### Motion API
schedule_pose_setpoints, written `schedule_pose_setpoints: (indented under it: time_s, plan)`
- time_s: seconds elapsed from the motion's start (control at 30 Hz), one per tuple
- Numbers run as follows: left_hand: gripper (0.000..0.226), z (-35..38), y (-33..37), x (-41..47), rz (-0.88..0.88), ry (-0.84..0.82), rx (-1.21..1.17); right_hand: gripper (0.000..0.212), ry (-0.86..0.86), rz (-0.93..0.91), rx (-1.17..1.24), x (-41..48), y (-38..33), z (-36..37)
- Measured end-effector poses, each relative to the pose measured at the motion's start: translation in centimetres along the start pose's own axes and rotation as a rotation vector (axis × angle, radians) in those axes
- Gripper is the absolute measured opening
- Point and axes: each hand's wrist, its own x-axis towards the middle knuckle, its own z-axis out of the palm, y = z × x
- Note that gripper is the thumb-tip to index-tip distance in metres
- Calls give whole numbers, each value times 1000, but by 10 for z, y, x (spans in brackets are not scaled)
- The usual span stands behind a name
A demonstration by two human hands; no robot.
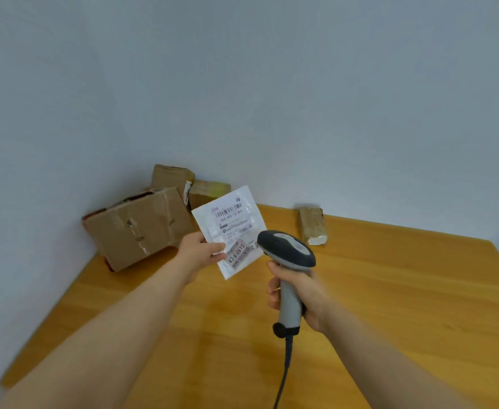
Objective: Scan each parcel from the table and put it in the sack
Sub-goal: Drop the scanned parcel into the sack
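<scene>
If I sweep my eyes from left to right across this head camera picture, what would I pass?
large cardboard box → left hand → white mailer held in it → scanner gripped by the right hand → small wrapped parcel lying on the wooden table.

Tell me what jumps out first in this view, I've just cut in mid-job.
The white mailer, label toward the camera, is held up in the left hand at centre frame. Beside it, the right hand grips a grey barcode scanner. Brown cardboard boxes are piled in the wooden table's far left corner.
</scene>
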Motion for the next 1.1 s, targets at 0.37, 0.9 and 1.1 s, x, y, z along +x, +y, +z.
schedule_pose_setpoints:
  time_s: [0.37,0.9,1.1]
  plan:
    - [18,14,19,-30,60,60,13,15,-20,-85,-105,-35,-12,-20]
    - [31,27,31,-52,105,121,123,19,38,-139,-244,-54,-17,-35]
    - [32,30,32,-52,96,124,141,18,36,-142,-271,-55,-19,-37]
